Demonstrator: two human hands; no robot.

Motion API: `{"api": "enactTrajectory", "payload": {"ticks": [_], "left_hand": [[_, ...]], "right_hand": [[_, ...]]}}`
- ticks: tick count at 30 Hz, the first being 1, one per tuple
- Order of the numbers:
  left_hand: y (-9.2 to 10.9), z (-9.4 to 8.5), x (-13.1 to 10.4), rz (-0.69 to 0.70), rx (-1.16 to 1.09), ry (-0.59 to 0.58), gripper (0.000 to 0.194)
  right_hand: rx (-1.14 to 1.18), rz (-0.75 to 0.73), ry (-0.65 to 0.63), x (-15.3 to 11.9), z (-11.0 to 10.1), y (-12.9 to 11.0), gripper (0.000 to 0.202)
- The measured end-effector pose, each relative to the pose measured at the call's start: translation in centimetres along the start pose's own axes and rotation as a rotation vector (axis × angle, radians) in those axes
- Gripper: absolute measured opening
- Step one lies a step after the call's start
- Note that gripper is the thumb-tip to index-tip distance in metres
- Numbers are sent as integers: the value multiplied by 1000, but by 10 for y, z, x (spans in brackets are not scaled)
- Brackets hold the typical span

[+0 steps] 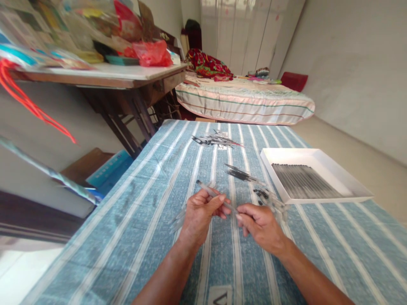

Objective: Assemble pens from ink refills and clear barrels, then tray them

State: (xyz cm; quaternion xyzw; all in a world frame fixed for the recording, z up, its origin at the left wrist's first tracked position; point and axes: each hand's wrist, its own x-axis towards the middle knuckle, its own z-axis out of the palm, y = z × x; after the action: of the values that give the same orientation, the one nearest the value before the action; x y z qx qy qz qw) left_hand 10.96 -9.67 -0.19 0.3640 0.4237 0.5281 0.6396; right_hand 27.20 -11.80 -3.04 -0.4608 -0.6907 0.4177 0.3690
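My left hand (pixel 203 216) is closed round a grey translucent pen (pixel 206 189) with a dark end, tilted up to the left. The thumb and fingers of my right hand (pixel 262 224) pinch the thin lower-right end of the same pen. Just right of that hand lies a loose heap of clear pen parts (pixel 276 203) with black pieces. Beyond my hands is a small bunch of dark thin pen refills (pixel 241 174). Several clear pieces (pixel 178 219), blurred, lie left of my left hand, partly hidden by it.
An open white box (pixel 348 169) on the right holds a row of grey pens (pixel 302 180). Farther back on the striped tablecloth (pixel 152 182) lies another pile of thin pen parts (pixel 216 139). A cluttered desk (pixel 127 76) stands at left, a bed (pixel 244 99) behind.
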Motion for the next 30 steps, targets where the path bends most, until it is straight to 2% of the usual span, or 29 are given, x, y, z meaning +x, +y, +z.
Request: {"api": "enactTrajectory", "payload": {"ticks": [8, 10, 14, 18, 21, 25, 27, 30], "left_hand": [[0, 0, 1, 0, 48, 22, 19], [0, 0, 2, 20, 77, 18, 17], [-3, 2, 1, 60, 159, -63, 14], [-4, 8, -1, 67, 255, -62, 15], [-2, 9, 0, 59, 336, 16, 24], [-2, -1, 6, 105, 529, 110, 23], [-5, -9, 10, 159, 617, 116, 21], [-9, -17, 13, 236, 742, 93, 22]], "right_hand": [[-40, 13, -15, 7, -4, -6, 24], [-109, -47, -15, 10, -7, -12, 25], [-259, -186, 47, 12, -9, -22, 23], [-350, -177, 100, 10, -17, -23, 22], [-388, -94, 234, 8, -44, -16, 21], [-640, 224, 492, 8, -106, 4, 22], [-788, 406, 546, 9, -135, 15, 23], [-906, 524, 506, 13, -159, 29, 24]]}}
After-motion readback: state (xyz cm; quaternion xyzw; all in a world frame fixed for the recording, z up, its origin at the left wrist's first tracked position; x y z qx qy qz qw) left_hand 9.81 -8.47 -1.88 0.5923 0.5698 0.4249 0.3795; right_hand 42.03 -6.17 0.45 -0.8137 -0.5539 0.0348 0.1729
